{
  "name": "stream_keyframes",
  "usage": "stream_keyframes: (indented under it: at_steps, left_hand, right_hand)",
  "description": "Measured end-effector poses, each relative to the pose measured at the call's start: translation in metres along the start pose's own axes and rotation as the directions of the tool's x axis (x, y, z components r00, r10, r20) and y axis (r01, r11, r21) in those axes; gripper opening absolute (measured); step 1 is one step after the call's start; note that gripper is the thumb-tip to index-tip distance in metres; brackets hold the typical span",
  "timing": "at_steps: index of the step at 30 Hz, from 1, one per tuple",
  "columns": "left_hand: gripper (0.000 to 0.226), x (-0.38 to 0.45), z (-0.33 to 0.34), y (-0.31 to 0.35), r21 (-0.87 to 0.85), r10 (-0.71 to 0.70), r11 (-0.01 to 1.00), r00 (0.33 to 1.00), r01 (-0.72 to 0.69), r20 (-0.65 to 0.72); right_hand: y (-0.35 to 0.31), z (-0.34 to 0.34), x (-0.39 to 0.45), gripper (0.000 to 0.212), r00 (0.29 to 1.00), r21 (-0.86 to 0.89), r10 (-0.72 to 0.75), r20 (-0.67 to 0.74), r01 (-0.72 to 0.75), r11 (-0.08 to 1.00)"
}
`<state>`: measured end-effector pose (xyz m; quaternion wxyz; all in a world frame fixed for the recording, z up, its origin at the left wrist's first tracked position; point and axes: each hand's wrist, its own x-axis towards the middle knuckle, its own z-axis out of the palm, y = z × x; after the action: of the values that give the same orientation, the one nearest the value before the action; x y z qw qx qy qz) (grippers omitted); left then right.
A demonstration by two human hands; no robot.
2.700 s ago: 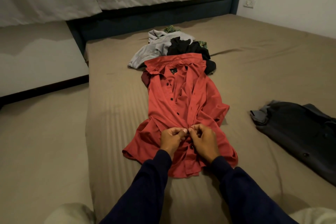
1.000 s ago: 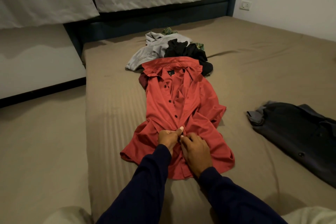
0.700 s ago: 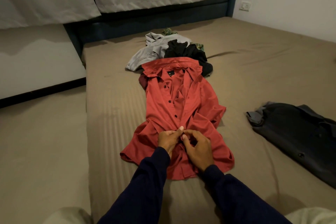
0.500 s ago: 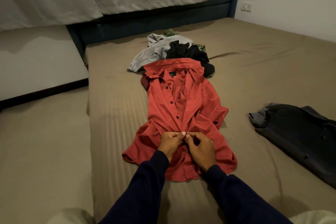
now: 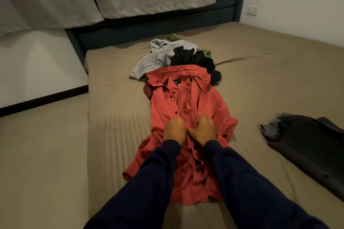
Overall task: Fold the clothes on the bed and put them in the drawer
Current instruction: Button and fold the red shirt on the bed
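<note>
From the head camera, a red shirt (image 5: 188, 117) lies lengthwise on the brown bed (image 5: 260, 80), collar at the far end, hem nearest the viewer, front placket with dark buttons facing up. Both hands sit side by side on the middle of the shirt, thumbs nearly touching. The left hand (image 5: 174, 129) has its fingers bent down into the cloth on the left side of the placket; the right hand (image 5: 203, 129) is bent the same way on the right side. The picture is blurred here, and the fingertips are hidden behind the knuckles, so I cannot tell whether either hand actually pinches the fabric or only presses on it. Dark blue sleeves (image 5: 242, 182) cover both forearms and cross the shirt's lower half.

Just beyond the collar lies a pile of clothes: a grey garment (image 5: 156, 57) on the left, touching a black garment (image 5: 195, 59) on the right. Well apart, at the right edge, a dark grey shirt (image 5: 307, 145) lies flat on the bed.
</note>
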<state>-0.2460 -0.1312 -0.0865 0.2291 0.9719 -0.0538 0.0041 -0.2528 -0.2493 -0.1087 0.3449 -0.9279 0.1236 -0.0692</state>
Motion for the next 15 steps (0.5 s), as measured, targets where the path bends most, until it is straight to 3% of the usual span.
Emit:
stream_keyframes:
  at_steps: [2,5,7,13,15]
  left_hand:
    - [0.025,0.003,0.011,-0.008,0.044,-0.056,0.998,0.998,0.055,0.020]
    - [0.024,0.004,0.023,-0.015,0.026,-0.101,0.995,0.995,0.101,0.007]
    - [0.019,0.001,0.025,-0.013,0.021,-0.124,0.992,0.992,0.124,-0.019]
    - [0.025,-0.010,0.024,-0.003,0.188,-0.135,0.971,0.987,0.149,-0.086]
    - [0.019,-0.010,0.024,-0.006,0.133,-0.142,0.980,0.987,0.151,-0.074]
  right_hand:
    - [0.013,0.007,-0.003,0.055,0.997,-0.066,0.067,0.027,-0.066,0.996]
    - [0.021,0.012,-0.003,0.024,0.994,-0.049,0.093,-0.053,-0.095,0.994]
    - [0.023,0.011,-0.002,0.014,0.991,-0.045,0.121,-0.063,-0.124,0.991]
    - [0.031,-0.010,-0.011,0.027,0.970,0.047,0.241,0.004,-0.241,0.969]
    - [0.039,-0.012,-0.012,0.022,0.972,0.173,0.227,0.068,-0.235,0.957]
